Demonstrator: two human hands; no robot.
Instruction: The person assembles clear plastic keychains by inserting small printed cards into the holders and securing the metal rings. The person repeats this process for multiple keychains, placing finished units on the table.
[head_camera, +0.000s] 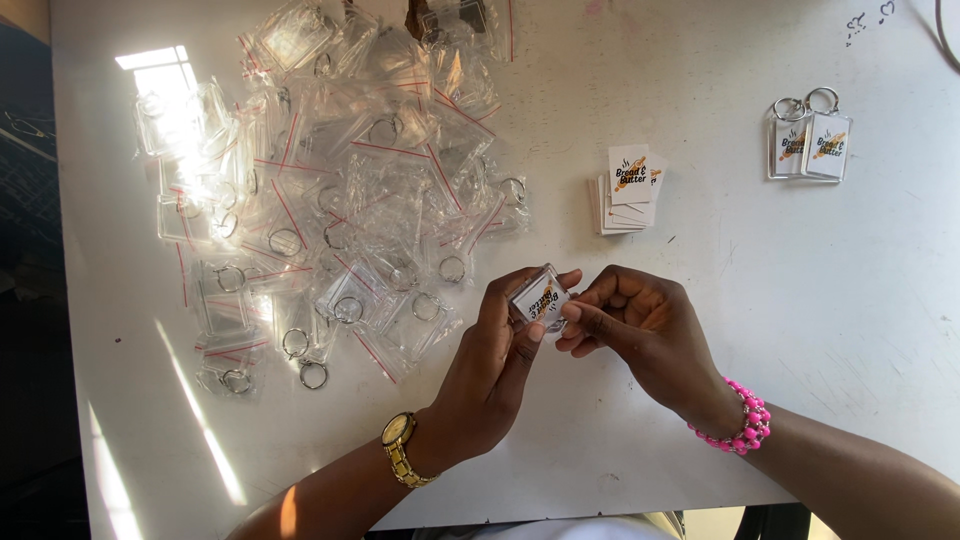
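Pinching from both sides, the left hand (497, 350) and the right hand (635, 330) share one clear plastic keychain case (538, 298), raised just above the white table (700, 330) near its front edge. The left thumb and fingers close on the case's left and lower edges while the right fingertips (572, 312) press on its right edge, so both hands are narrowed onto the same small piece rather than spread; a printed paper insert already shows through the face, tilted toward the camera, which suits a grip that lets the person see whether the card sits square. Whether the two halves of the case are fully seated cannot be told. A gold wristwatch (403, 447) sits on the left wrist and a pink bead bracelet (745, 418) on the right. Supplies lie in reach by kind: a broad heap of clear zip bags with empty cases and rings (330, 200) spreads to the left, just beyond the left hand; a small stack of printed cards (626, 190) lies straight ahead of the hands; and two finished keychains (810, 140) with cards inside lie side by side, well apart, at the far right, kept clear of the unfilled stock.
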